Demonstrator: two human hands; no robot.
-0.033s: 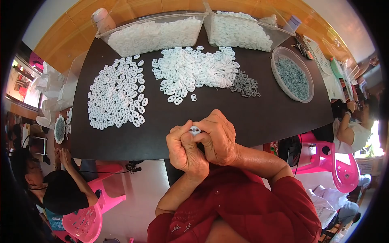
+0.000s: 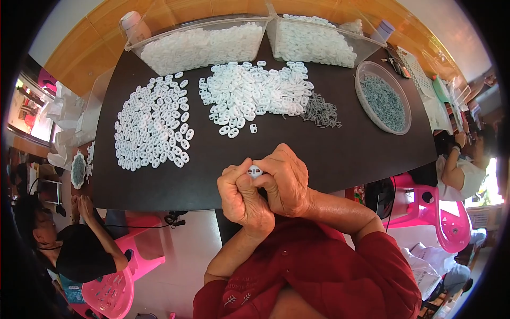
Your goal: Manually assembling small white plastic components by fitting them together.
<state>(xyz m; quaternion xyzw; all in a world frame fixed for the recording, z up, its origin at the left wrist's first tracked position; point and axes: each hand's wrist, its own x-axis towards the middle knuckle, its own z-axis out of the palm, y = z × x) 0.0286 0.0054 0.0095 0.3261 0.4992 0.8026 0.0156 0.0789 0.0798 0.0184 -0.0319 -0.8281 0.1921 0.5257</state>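
You are holding the white piece (image 2: 255, 171) between both hands, just over the near edge of the dark table (image 2: 159, 191), with its two holes facing up. Your left hand (image 2: 243, 199) is pinching it from the left between thumb and bent forefinger, and your right hand (image 2: 287, 178) is gripping it from the right the same way, its thumb close beside the left one. Beyond your hands, one loose piece (image 2: 253, 128) is lying alone, just in front of the heap (image 2: 249, 87) of white pieces. A small pile of grey pins (image 2: 322, 112) is touching the heap's right end. To the left, more white pieces are lying in a broad spread (image 2: 151, 125), apart from the heap. Farther right, a round tub (image 2: 363, 108) is holding more pins. Along the back, the left bin (image 2: 202, 25) and the right bin (image 2: 370, 51) are standing side by side, both holding white pieces. A person in black (image 2: 85, 252) is sitting at the left on a pink chair (image 2: 114, 290).
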